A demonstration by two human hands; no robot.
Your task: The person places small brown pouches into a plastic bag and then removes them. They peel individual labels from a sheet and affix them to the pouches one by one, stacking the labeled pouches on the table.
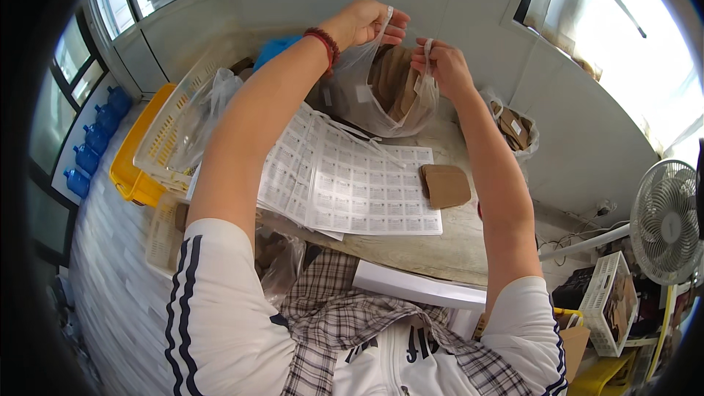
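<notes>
A clear plastic bag point(392, 123) stands at the far side of the table, filled with flat brown pieces point(396, 77) that look like card or thin board. My left hand point(364, 23) grips one of its handle loops. The other loop is gripped by my right hand point(447, 66), so the bag's mouth is spread between the two. Nearer me lie large sheets of printed labels point(374, 198), partly curled at the fold. A small stack of rounded brown pieces point(449, 186) rests on their right edge.
Left of the table are a cream slotted basket point(158, 132) holding clear plastic and a yellow crate point(121, 176). Another bag of brown pieces point(515, 130) stands behind the table's right side. A white fan point(667, 224) and a white basket point(610, 304) are at right.
</notes>
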